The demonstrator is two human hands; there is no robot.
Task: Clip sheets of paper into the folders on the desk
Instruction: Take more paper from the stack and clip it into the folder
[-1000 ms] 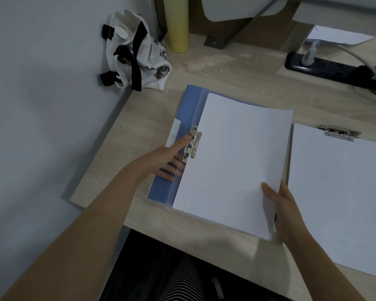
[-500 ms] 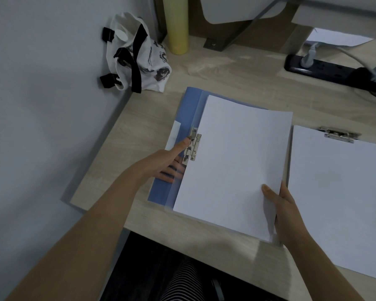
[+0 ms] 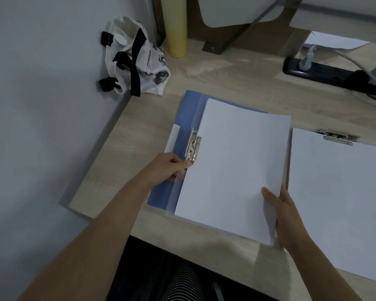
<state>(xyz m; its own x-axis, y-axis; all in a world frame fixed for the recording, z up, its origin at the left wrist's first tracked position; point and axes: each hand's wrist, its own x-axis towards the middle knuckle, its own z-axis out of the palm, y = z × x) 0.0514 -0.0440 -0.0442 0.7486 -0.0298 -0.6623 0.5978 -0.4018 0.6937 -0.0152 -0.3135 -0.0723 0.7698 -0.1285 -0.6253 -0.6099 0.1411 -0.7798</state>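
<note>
The left hand [image 3: 169, 165] has its grip closed on the near end of the metal clip lever [image 3: 193, 146], thumb tip on the steel and the other fingers tucked under it against the blue folder [image 3: 186, 118]. The right hand [image 3: 284, 210] pinches the near right corner of the stack of paper [image 3: 237, 161], thumb on top, fingers beneath, so that corner is lifted off the tabletop [image 3: 204, 70].

The stack lies on the open folder, directly right of the left grip, with its long left edge running along the clip. Just beyond the right grip, on the side away from the folder, lies a clipboard [image 3: 334, 192] with its own sheets already under its top clamp [image 3: 336, 137].

The paper looks light and limp; it bends where it is lifted, and loose sheets would likely fan or slide against each other. A hold at a corner or edge, with the stack kept square, seems best. The lever is stiff and probably springy, best pressed at its free end. The folder cover is thin plastic and flexible.

Count: one blue folder, one clipboard, two metal clips, two stacks of paper; individual sheets cannot be counted.
</note>
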